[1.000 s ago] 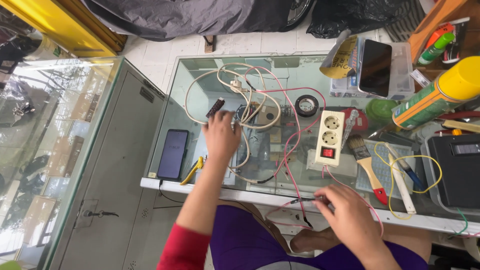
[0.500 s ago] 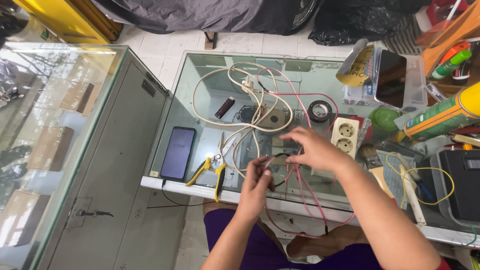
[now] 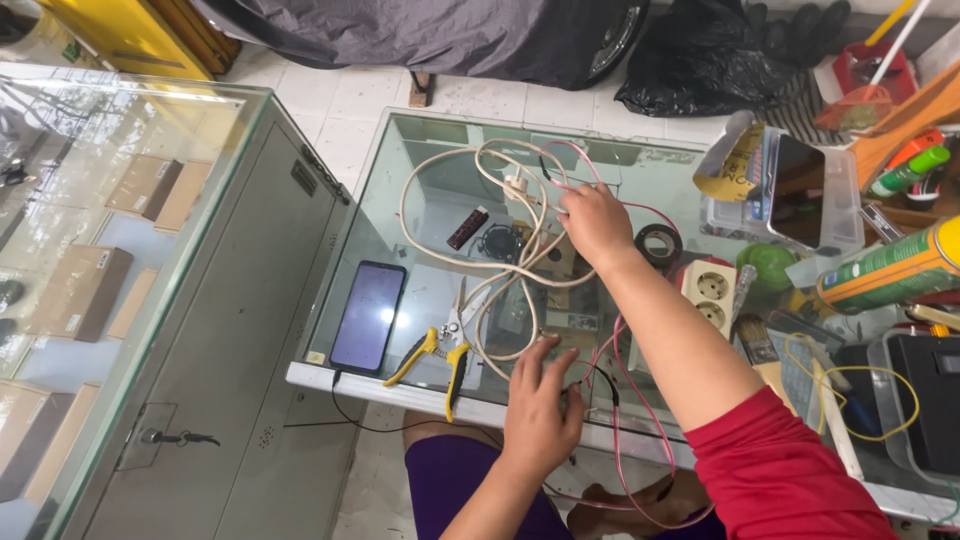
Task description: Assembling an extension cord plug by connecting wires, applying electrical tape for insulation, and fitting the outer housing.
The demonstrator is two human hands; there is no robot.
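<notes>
Head view: our right hand (image 3: 596, 222) reaches far over the glass worktop (image 3: 420, 190), fingers closed on the pink wire (image 3: 625, 380) where it crosses the coiled white cable (image 3: 440, 165). Our left hand (image 3: 540, 410) rests open, fingers spread, pinning the wires near the front edge beside the yellow-handled cutters (image 3: 440, 350). We judge it best to keep that pin firm and draw the pink strand free without dragging the coil. Half a second ago both hands worked close together at mid-worktop; now the right has stretched away.
</notes>
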